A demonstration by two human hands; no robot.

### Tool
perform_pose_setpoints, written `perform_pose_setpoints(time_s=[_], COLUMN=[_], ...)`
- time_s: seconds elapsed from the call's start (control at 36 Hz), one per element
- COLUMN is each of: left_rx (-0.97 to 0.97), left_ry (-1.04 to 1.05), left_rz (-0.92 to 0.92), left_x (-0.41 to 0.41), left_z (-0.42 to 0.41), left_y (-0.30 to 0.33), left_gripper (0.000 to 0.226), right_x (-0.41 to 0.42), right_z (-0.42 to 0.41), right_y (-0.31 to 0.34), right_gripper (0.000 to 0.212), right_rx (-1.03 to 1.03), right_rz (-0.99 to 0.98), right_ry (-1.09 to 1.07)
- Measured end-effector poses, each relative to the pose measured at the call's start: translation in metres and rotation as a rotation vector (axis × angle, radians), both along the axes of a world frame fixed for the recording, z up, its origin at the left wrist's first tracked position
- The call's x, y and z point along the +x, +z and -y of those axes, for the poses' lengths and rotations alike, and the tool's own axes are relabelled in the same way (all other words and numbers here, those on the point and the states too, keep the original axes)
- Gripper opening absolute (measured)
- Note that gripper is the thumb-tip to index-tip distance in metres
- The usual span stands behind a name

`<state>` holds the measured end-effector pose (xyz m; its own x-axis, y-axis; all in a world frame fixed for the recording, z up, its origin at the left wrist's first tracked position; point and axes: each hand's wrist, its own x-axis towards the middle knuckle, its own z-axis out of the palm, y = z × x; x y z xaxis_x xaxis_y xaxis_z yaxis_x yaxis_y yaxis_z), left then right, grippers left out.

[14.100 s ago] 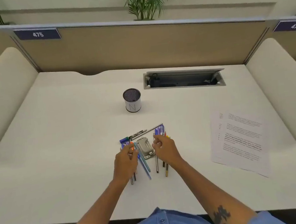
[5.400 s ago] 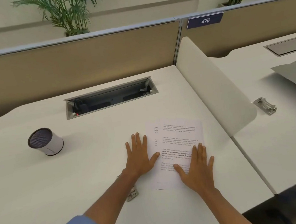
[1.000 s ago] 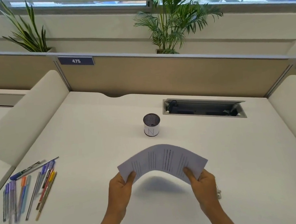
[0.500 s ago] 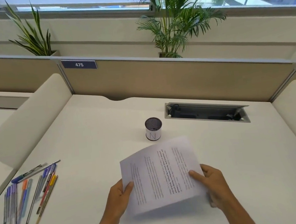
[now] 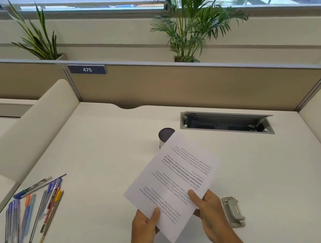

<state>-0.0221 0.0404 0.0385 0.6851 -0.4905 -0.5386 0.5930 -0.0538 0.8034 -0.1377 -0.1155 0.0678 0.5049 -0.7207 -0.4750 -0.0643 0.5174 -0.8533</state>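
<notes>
1. You hold a sheet of paper [image 5: 173,179] in both hands, up above the white desk [image 5: 99,147].
2. Your left hand [image 5: 145,227] pinches the near left edge. The thumb is on top of the page and the fingers curl under it.
3. Your right hand [image 5: 210,211] pinches the near right edge the same way, thumb on the printed side.
4. The paper sits at a slant, with one corner pointing away from you. The words on it are too blurry to read.
5. That far corner hides part of a small round cup [image 5: 165,135].
6. A grey metal clip [image 5: 233,211] lies flat on the desk just beside your right hand.
7. A bunch of pens [image 5: 32,206] lies well off to your left.
8. An open cable box [image 5: 225,122] sits in the desk behind the cup.
</notes>
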Motion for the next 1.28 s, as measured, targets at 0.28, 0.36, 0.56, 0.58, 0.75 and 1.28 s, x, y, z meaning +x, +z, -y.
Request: perform_pose_setpoints(time_s=[0.28,0.36,0.56,0.58,0.75,1.28], left_rx=[-0.115,-0.113,-0.072,-0.07,-0.012,0.191], left_ry=[-0.133,-0.279,-0.317,-0.282,-0.13,-0.187], left_rz=[0.061,0.154,0.411,0.439,0.503,0.349], left_x=[0.037,0.055,0.06,0.058,0.042,0.015], left_z=[-0.021,-0.016,0.024,0.028,0.033,0.02], left_y=[0.019,0.04,0.086,0.089,0.075,0.025], left_gripper=[0.065,0.053,0.031,0.028,0.011,0.02], right_x=[-0.018,-0.021,-0.012,-0.011,-0.01,-0.019], right_z=[0.036,0.046,0.041,0.038,0.023,0.005], right_y=[0.01,0.021,0.046,0.05,0.036,-0.034], right_gripper=[0.025,0.026,0.015,0.015,0.029,0.021], right_rx=[-0.239,-0.32,-0.525,-0.56,-0.736,-0.706], right_rz=[-0.205,-0.194,-0.097,-0.079,-0.064,-0.308], right_ry=[0.08,0.145,0.15,0.13,-0.012,0.124])
